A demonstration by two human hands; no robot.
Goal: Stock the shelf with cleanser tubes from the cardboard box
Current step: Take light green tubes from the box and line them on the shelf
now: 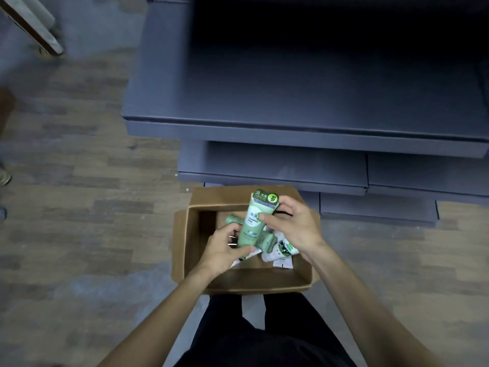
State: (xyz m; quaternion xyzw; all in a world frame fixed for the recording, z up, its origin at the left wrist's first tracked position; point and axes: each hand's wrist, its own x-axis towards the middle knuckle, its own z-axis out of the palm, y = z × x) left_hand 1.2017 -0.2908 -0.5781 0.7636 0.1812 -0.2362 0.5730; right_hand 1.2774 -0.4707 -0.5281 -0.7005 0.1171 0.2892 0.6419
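An open cardboard box point(190, 234) sits on the floor in front of me. Both hands hold one green cleanser tube point(252, 226) upright over it. My left hand point(225, 250) grips the tube's lower end near the cap. My right hand point(293, 226) pinches its upper part, thumb on the front and fingers behind the flat crimped top. Several more tubes lie in the box, one green point(234, 219) and some white point(280, 251), partly hidden by my hands. The dark grey shelf point(291, 102) stands just beyond the box, its boards bare.
Lower shelf tiers point(277, 165) step out toward the box. The floor is wood-patterned planks. A slanted post point(34, 30) stands at the far left top. Part of someone's shoe point(4, 177) shows at the left edge. My dark trousers fill the bottom centre.
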